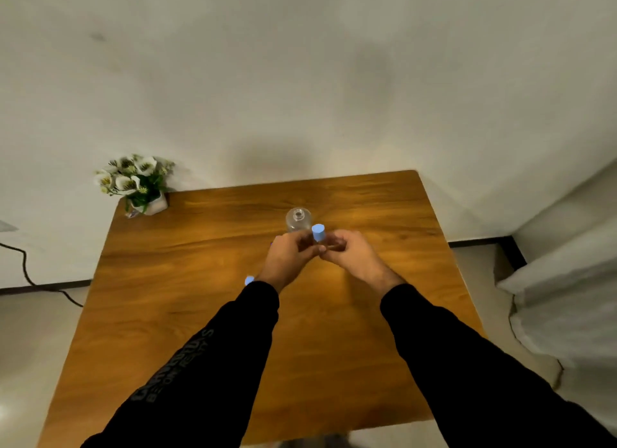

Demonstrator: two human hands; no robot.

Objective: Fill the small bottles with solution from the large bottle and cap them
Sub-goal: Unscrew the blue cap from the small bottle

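Left hand [289, 254] and right hand [347, 252] together pinch blue-capped small bottle [318, 233] (body hidden); large bottle [298, 219] uncapped just behind.

A plain room in a home: a wooden table [200, 314] against a bare white wall [300, 80], a small potted flower arrangement [137, 183] (white blooms) at one corner.

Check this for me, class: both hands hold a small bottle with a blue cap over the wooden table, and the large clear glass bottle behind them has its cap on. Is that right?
Not quite. The large clear glass bottle is uncapped; the head view shows its open mouth. The rest stands: the left hand and right hand hold the small bottle with a blue cap over the wooden table.
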